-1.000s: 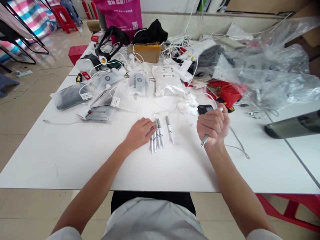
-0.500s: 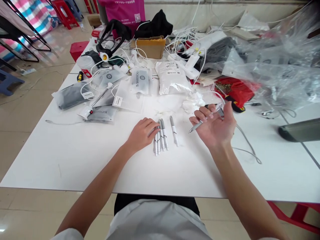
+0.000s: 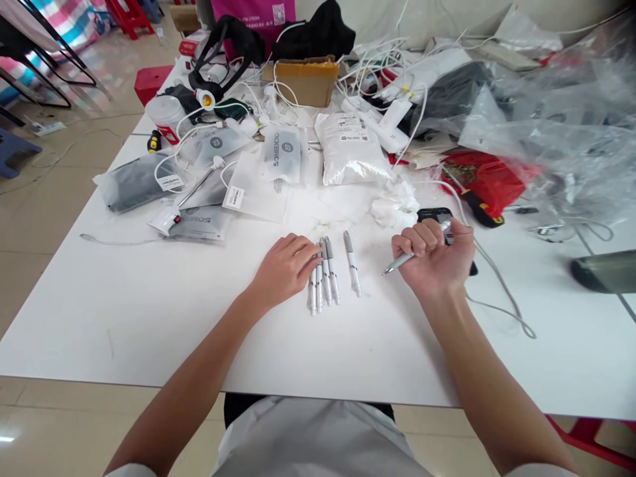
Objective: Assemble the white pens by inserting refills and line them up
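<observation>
My right hand (image 3: 436, 257) is curled round a silver pen (image 3: 400, 264) whose tip sticks out to the left, just above the white table (image 3: 149, 311). My left hand (image 3: 284, 268) lies flat on the table, its fingertips resting on a bunch of white-and-grey pens (image 3: 322, 278). One more pen (image 3: 352, 264) lies alone between the bunch and my right hand. A black phone (image 3: 436, 214) sits just behind my right hand.
The back of the table holds plastic pouches (image 3: 283, 156), a white foil bag (image 3: 350, 149), a cardboard box (image 3: 305, 79), white cables, crumpled tissue (image 3: 395, 207), a red bag (image 3: 489, 177) and large clear plastic bags (image 3: 561, 139). A thin cable (image 3: 501, 291) trails right of my hand.
My right hand opened briefly with the pen lying across its fingers, then closed round it again, now with the tip pointing left. My left hand stayed on the bunch of pens.
</observation>
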The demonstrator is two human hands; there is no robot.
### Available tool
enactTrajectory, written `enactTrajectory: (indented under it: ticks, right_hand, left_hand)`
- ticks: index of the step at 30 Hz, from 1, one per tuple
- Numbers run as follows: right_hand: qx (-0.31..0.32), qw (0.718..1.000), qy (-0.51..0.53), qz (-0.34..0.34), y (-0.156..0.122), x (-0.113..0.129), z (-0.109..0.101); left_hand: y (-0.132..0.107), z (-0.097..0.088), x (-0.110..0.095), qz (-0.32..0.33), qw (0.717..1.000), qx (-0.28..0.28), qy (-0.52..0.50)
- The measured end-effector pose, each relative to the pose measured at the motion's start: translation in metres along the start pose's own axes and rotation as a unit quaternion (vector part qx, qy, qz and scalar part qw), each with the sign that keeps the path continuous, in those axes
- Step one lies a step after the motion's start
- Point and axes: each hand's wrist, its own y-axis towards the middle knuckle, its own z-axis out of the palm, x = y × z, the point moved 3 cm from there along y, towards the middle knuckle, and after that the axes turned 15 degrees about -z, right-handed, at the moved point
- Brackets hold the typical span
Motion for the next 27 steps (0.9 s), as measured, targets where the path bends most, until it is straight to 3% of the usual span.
enactTrajectory:
  ticks: [4,9,12,14,16,18,21,24,27]
  right_hand:
    - [-0.012,1.000,-0.023,-0.002,0.000,-0.004,0.003]
    - [0.031,0.997,-0.074,-0.007,0.004,-0.012,0.009]
    - [0.046,0.990,-0.126,-0.036,0.005,-0.019,0.007]
    - [0.040,0.977,-0.185,-0.093,0.003,-0.022,0.004]
    - [0.043,0.943,-0.275,-0.183,0.000,-0.021,0.002]
    - [0.092,0.884,-0.382,-0.254,-0.005,-0.022,0.004]
    - [0.204,0.804,-0.489,-0.270,-0.013,-0.029,0.009]
    - [0.254,0.773,-0.524,-0.252,-0.018,-0.037,0.009]
    - [0.263,0.751,-0.551,-0.251,-0.019,-0.040,0.010]
  left_hand:
    - [-0.001,0.001,-0.001,0.008,1.000,-0.004,0.001]
    - [-0.002,0.000,-0.003,0.003,1.000,-0.006,-0.007]
    - [-0.001,0.000,-0.001,-0.019,1.000,-0.009,-0.017]
    - [0.000,-0.001,0.002,-0.036,0.999,-0.012,-0.017]
    - [0.000,-0.001,0.005,-0.045,0.999,-0.013,-0.014]
    - [0.000,0.000,0.007,-0.049,0.999,-0.010,-0.010]
    - [-0.001,0.002,0.007,-0.055,0.998,-0.003,-0.009]
    - [-0.002,0.004,0.007,-0.060,0.998,0.005,-0.006]
    - [-0.002,0.005,0.008,-0.075,0.997,0.013,0.004]
